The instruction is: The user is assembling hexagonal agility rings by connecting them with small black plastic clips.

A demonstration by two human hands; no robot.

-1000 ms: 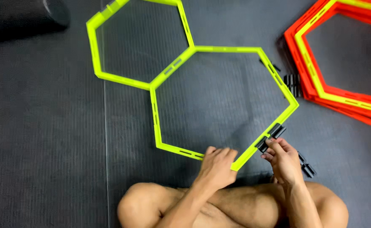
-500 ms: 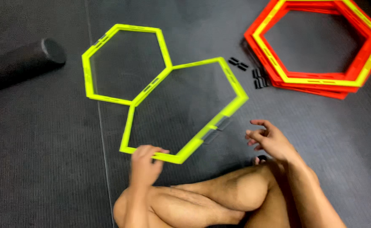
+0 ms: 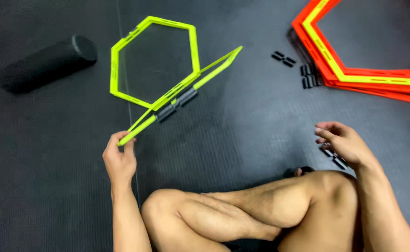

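A person sits cross-legged on a dark rubber floor (image 3: 242, 135), where a stack of orange and yellow hexagon rings (image 3: 354, 74) lies at upper right and a black foam roller (image 3: 46, 63) at upper left. The left hand (image 3: 119, 161) pinches a corner of a tilted yellow hexagon ring (image 3: 186, 86), clipped to a flat second ring (image 3: 153, 60). The right hand (image 3: 344, 143) hovers, fingers loosely spread, above small black clips (image 3: 334, 157).

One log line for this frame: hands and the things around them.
left hand: grips tilted yellow hexagon corner | right hand: open, above black clips | flat yellow hexagon joined | orange stack far right | foam roller left
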